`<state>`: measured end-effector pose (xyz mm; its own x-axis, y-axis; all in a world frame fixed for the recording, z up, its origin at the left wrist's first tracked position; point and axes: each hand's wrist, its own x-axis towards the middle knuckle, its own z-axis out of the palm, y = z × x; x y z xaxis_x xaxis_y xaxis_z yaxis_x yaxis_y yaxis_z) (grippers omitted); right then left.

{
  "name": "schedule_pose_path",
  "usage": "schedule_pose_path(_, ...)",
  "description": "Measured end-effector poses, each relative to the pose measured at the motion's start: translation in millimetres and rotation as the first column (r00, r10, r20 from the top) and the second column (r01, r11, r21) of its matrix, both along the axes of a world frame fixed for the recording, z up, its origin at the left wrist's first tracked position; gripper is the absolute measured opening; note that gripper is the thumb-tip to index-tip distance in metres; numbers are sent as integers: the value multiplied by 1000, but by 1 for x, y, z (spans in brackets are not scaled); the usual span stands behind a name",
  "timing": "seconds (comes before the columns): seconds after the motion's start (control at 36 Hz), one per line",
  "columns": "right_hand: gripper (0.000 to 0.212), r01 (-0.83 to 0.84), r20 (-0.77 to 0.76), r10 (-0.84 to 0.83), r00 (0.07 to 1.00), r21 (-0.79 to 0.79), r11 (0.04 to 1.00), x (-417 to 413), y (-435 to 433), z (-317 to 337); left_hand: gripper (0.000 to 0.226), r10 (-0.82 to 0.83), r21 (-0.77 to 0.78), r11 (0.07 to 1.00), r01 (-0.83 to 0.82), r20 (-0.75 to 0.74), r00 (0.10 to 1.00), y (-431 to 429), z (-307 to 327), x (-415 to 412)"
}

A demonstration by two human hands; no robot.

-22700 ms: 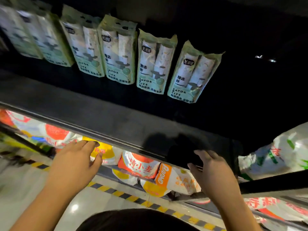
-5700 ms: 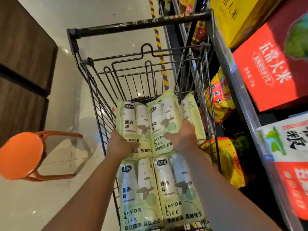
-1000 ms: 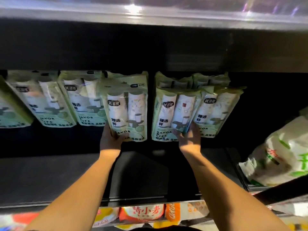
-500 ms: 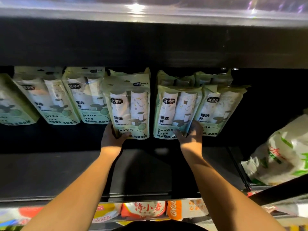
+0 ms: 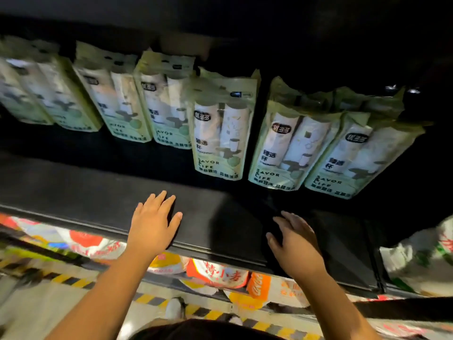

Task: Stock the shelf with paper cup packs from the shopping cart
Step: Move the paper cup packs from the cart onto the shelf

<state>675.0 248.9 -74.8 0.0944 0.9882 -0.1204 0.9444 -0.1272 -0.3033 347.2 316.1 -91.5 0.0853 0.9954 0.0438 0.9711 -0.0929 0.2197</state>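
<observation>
Several pale green paper cup packs stand in a row at the back of the dark shelf [image 5: 73, 192]. One pack [image 5: 220, 133] stands in the middle, and another pack [image 5: 282, 148] sits just right of it with a further pack [image 5: 355, 155] beside that. My left hand [image 5: 154, 224] hovers over the shelf's front part with straight fingers and holds nothing. My right hand [image 5: 294, 244] is near the shelf's front edge, fingers relaxed and empty. Both hands are apart from the packs. The shopping cart is out of view.
A white and green bag [image 5: 421, 253] lies at the right end of the shelf. Orange and white bags [image 5: 220, 273] fill the lower shelf. Yellow-black floor tape [image 5: 73, 280] runs below. Bare shelf lies right of the last pack.
Both hands have let go of the two packs they held at the shelf back and drawn toward the front edge. The packs stay standing in the row.
</observation>
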Motion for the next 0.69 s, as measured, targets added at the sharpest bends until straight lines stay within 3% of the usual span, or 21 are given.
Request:
schedule_pose_path(0.08,47,-66,-86,67,994,7,998,-22,0,6,66,45,-36,998,-46,-40,998,-29,1,-15)
schedule_pose_path(0.14,42,-148,-63,152,986,60,987,-40,2,5,71,67,-66,995,-71,-51,996,-48,0,-28)
schedule_pose_path(0.31,37,-414,-157,430,889,129,901,-113,9,9,66,162,-115,980,-165,-29,986,-103,7,-80)
schedule_pose_path(0.47,57,-663,-172,653,737,1,749,-201,4,13,57,338,-267,898,-350,-90,937,-167,29,-145)
schedule_pose_path(0.69,52,-797,-140,786,603,-150,585,-320,-26,23,52,587,-282,748,-601,-141,797,-263,59,-239)
